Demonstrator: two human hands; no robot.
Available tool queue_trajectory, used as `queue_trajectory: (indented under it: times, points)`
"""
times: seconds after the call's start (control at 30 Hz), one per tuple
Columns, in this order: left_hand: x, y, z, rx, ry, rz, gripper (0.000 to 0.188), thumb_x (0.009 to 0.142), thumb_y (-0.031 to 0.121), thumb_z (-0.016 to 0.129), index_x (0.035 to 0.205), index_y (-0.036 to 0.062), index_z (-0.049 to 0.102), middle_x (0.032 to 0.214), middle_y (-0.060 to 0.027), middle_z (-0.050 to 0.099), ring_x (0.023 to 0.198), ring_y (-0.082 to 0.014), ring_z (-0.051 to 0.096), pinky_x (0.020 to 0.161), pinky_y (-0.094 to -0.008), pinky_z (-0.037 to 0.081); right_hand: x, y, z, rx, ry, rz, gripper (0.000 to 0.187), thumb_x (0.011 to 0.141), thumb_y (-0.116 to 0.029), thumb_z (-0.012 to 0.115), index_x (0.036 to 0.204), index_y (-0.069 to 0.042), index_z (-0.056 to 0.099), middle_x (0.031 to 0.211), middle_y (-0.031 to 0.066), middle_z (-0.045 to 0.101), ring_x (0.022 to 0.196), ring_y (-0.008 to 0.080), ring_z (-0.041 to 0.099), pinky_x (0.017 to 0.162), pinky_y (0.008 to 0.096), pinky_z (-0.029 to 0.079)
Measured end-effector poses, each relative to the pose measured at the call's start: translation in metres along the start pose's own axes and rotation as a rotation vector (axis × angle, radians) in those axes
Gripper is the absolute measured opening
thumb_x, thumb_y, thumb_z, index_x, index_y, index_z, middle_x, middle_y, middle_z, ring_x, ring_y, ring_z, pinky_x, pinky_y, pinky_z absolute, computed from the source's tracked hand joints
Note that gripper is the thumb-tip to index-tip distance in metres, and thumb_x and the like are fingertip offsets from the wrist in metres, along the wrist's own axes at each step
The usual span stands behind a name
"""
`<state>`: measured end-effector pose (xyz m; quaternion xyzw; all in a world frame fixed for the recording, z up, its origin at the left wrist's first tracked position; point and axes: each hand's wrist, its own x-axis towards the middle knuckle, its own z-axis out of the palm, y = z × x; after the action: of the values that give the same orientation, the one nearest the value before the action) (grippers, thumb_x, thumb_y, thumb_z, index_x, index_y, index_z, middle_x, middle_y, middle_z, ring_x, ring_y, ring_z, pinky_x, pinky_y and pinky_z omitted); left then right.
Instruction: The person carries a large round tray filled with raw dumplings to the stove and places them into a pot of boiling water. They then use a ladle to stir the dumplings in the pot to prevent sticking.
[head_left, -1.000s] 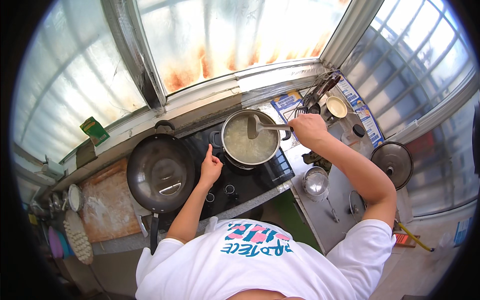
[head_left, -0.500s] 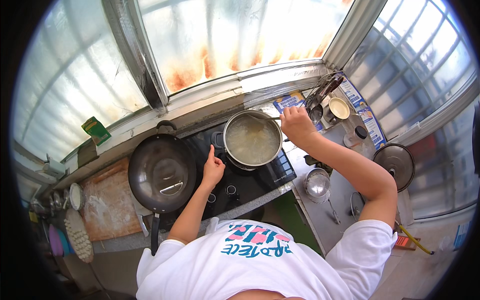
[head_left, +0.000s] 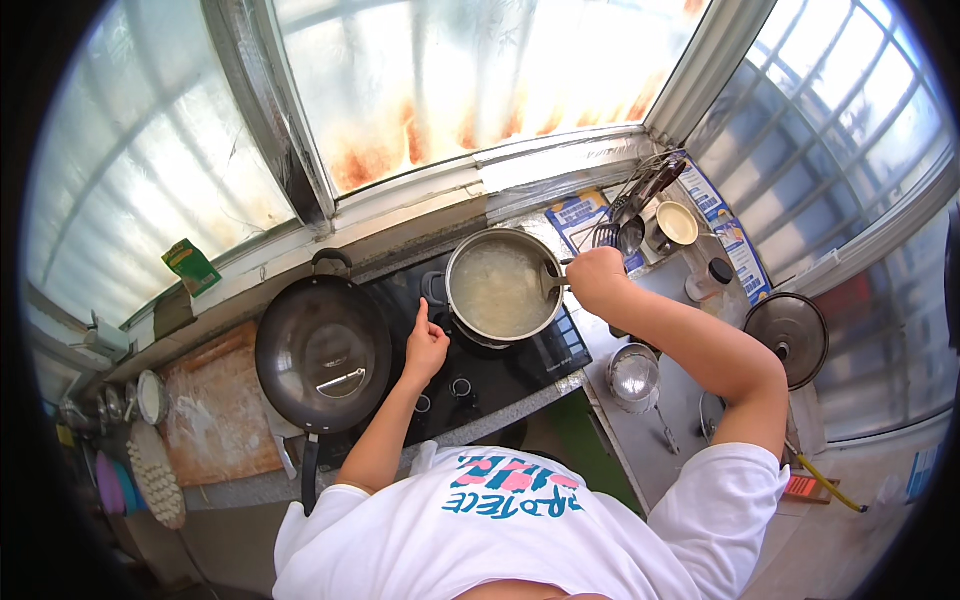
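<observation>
A steel pot (head_left: 451, 312) of cloudy, pale liquid (head_left: 497, 285) stands on the black cooktop (head_left: 400, 275). Over its right rim, my right hand (head_left: 597, 280) is closed around a grey metal cooking utensil (head_left: 550, 279). The utensil's lower end dips into the liquid at the right side, so whether it is a ladle or a turner cannot be told. My left hand (head_left: 427, 345) has its index finger stretched toward the pot's left handle (head_left: 431, 288), at or almost touching it. The other fingers are loosely bent, with nothing held.
Left of the pot sits a dark wok (head_left: 325, 345). Beyond it lie a floured board (head_left: 215, 410), a knife (head_left: 283, 455) and a tray of dumplings (head_left: 157, 475). To the right are a steel strainer (head_left: 634, 375), a cream bowl (head_left: 677, 223), a jar (head_left: 710, 280) and a lid (head_left: 787, 340).
The utensil has swung from the pot's far side to its right side. My right hand has come slightly nearer to me. My left hand has hardly moved.
</observation>
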<state>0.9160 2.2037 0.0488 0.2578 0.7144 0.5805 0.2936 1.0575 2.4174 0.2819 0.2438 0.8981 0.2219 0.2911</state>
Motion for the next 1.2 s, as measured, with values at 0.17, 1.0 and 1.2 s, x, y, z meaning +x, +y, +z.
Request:
queue_trajectory:
  times: [0.17, 1.0, 1.2]
  points:
    - [0.001, -0.002, -0.001, 0.001, 0.002, 0.002, 0.084, 0.077, -0.006, 0.054, 0.151, 0.0057, 0.015, 0.080, -0.0006, 0.049, 0.069, -0.0077, 0.049, 0.066, -0.0203, 0.044, -0.016, 0.019, -0.018, 0.077, -0.060, -0.082, 0.018, 0.080, -0.016, 0.063, 0.094, -0.011, 0.073, 0.099, 0.0072, 0.071, 0.096, 0.0230, 0.067, 0.075, 0.0335, 0.053]
    - [0.001, 0.000, 0.003, -0.009, -0.008, -0.005, 0.085, 0.078, -0.006, 0.055, 0.151, 0.0058, 0.013, 0.080, -0.0008, 0.049, 0.069, -0.0083, 0.048, 0.067, -0.0209, 0.044, -0.001, -0.036, 0.058, 0.555, 0.122, -0.078, 0.013, 0.072, -0.006, 0.061, 0.081, -0.001, 0.069, 0.087, 0.0199, 0.068, 0.085, 0.0358, 0.067, 0.073, 0.0412, 0.054]
    - [0.002, -0.001, 0.001, -0.008, -0.020, -0.011, 0.085, 0.078, -0.007, 0.054, 0.151, 0.0061, 0.012, 0.081, -0.0007, 0.049, 0.068, -0.0078, 0.048, 0.066, -0.0206, 0.044, 0.008, -0.027, 0.048, 0.564, 0.164, -0.066, 0.012, 0.073, -0.007, 0.062, 0.081, -0.003, 0.070, 0.088, 0.0189, 0.069, 0.086, 0.0345, 0.067, 0.074, 0.0406, 0.054]
